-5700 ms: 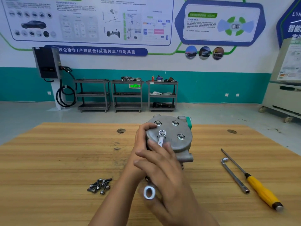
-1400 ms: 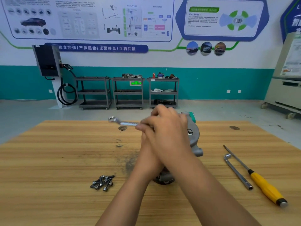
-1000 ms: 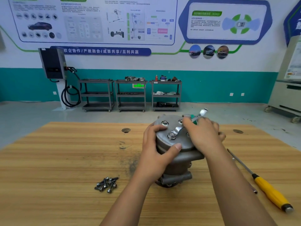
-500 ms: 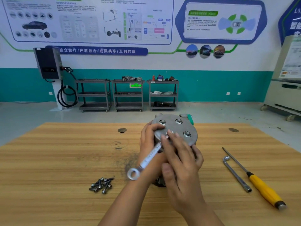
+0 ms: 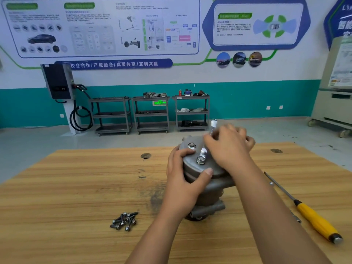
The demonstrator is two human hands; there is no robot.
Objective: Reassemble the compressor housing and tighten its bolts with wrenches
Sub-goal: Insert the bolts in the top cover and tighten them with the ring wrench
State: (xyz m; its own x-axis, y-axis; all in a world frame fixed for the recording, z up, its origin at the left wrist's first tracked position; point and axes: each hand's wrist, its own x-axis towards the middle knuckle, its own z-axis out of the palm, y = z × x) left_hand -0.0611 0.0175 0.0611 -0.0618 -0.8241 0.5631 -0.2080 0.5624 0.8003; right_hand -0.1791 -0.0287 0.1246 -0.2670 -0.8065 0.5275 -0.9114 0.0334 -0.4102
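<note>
The grey metal compressor housing point(image 5: 206, 185) stands upright on the wooden table point(image 5: 76, 187), its round cover facing up. My left hand point(image 5: 182, 180) grips the cover's left rim, thumb on the front edge. A silver wrench point(image 5: 203, 153) sits on a bolt point(image 5: 200, 160) near the cover's front, its handle pointing away from me. My right hand point(image 5: 228, 147) is closed around that handle, hiding the cover's right side. Another bolt point(image 5: 191, 146) shows at the cover's back left.
A pile of several loose bolts point(image 5: 124, 221) lies on the table to the left. A yellow-handled screwdriver point(image 5: 312, 218) lies at the right, with a metal tool partly hidden behind my right arm. Carts and a cabinet stand beyond the table.
The wrench has swung from pointing toward me at the lower left to pointing away at the back. My right hand moved with it. My left hand still holds the housing.
</note>
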